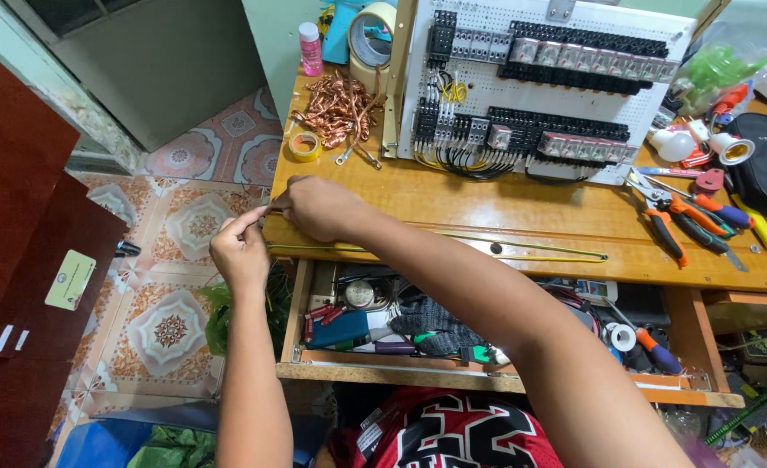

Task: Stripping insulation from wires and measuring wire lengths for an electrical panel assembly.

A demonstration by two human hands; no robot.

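Both hands meet at the tabletop (453, 204) left corner: right hand (318, 208) and left hand (240, 247) each pinch, grip closed, the yellow-green wire (487, 238) end, apparently stretching it straight along the tabletop front edge.

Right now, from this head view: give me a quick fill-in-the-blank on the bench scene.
1. Both hands, left hand and right hand, pinch a thin ____ wire.
2. The wire lies along the ____ bench.
3. The drawer under the bench is ____.
4. The tangle of bare wire is ____-coloured.

Missing: yellow; wooden; open; copper
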